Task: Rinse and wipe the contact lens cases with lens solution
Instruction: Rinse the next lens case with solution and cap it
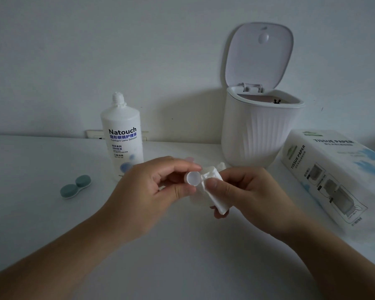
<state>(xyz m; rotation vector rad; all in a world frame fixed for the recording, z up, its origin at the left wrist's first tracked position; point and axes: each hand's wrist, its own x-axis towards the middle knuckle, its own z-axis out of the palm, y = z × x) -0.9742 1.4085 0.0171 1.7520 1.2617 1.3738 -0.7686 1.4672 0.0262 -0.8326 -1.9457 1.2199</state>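
We see both hands meeting above the middle of the white counter (41, 213). The left hand (147, 191) has its grip closed on a small white round lens case part (192, 178), pinched between thumb and fingers with its open hollow turned toward us. The right hand (243, 191) has its grip closed on a crumpled white tissue (212, 187), thumb on top, and the tissue touches the right edge of that white part. Just behind the hands, a pale pinkish piece (189, 159) and another small white piece (221, 165) peek out; we cannot tell what they are. On the left of the counter, well apart from the hands, lies a green contact lens case (75, 186) with both of its 2 caps on. Farther back, left of centre, stands the lens solution bottle (121, 135), upright, its cap off and its threaded neck bare, with "Natouch" printed on the label. On the far right stands a white ribbed bin (256, 135), its lid (259, 55) swung up and leaning toward the wall. Near its right side lies a tissue paper box (333, 176), reaching toward us along the right edge of the counter.
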